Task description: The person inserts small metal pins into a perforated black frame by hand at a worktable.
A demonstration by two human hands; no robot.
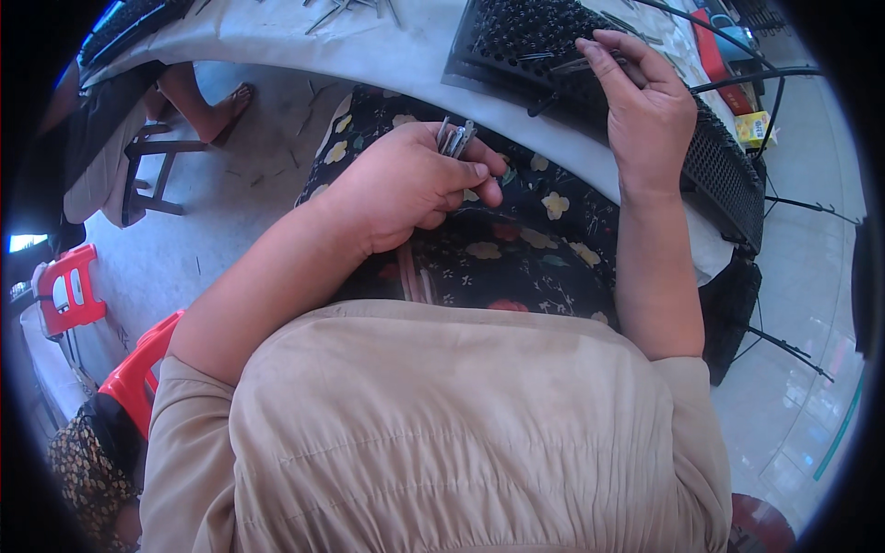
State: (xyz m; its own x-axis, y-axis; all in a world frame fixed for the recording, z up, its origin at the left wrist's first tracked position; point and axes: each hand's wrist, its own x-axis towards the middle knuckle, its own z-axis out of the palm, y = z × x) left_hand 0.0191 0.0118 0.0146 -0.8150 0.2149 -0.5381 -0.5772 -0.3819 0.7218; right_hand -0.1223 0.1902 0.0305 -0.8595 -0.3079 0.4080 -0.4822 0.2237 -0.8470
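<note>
Over my lap, my left hand (401,180) is closed around a small bunch of slim silvery metal pieces (456,140), whose ends stick up past the thumb and index finger. My right hand (653,124) is raised at the table edge, beside a black perforated tray (487,76). Its thumb and fingers pinch a thin metal piece (573,65), which points left over the tray. Many dark, bristly, upright ends (525,28) fill the tray's top. The exact kind of the metal pieces is too small to make out.
More thin metal pieces (343,11) lie loose on the white-covered table (267,28). Black cables or rods (782,72) cross near the right hand. A yellow box (752,129) stands beyond them. Another person's foot (226,115) and a dark stool (166,166) are at left, with red chairs (69,290).
</note>
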